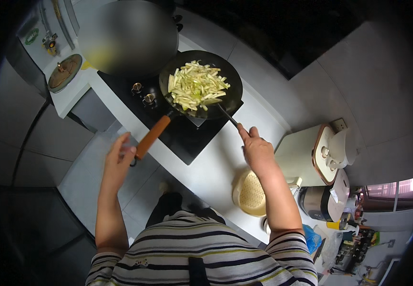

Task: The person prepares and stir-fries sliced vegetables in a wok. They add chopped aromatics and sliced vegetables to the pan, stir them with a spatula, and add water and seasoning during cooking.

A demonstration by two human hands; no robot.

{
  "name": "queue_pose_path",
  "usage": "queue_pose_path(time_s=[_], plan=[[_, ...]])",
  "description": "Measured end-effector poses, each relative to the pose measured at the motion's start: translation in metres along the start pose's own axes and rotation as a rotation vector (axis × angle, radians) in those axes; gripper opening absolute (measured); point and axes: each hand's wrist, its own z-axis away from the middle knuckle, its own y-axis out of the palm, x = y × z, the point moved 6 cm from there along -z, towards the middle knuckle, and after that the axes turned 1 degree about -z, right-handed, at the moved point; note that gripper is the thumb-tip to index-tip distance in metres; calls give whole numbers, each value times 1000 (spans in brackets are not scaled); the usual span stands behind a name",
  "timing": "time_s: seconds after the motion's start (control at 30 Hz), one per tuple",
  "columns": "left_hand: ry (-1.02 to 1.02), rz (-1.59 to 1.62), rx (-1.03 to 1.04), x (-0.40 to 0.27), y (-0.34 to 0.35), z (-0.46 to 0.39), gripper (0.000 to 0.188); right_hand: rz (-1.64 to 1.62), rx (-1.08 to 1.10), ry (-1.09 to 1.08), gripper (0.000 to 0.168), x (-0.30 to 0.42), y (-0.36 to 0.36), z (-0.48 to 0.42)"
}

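A dark frying pan (233,84) stands on the black glass cooktop (188,139), filled with pale green cut vegetable strips (197,85). My right hand (258,148) grips the dark handle of a cooking utensil (228,115), whose end lies among the strips at the pan's near edge. The pan's orange-brown handle (152,137) points down and left. Beside its end is my left hand (118,153), fingers apart and slightly curled; it is not closed around the handle, and whether a fingertip touches it I cannot tell.
A cream perforated basket (252,193) sits on the white counter (206,171), near my right forearm. Farther right stand a cream countertop appliance (299,153) and a rice cooker (320,200), with a blue plastic bag (312,239) beyond. A glass lid (64,73) lies at the left counter end.
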Motion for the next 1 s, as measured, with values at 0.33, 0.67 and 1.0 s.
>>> queue_pose_path(time_s=[0.33,0.67,1.0], plan=[[-392,957,421,20,42,-9,58,-126,135,132,28,-49,-104,-70],[-441,987,327,13,43,-10,54,-1126,434,245,31,-90,32,-168],[-432,1004,300,14,41,-10,54,-101,-105,-267,36,-39,-84,-101]])
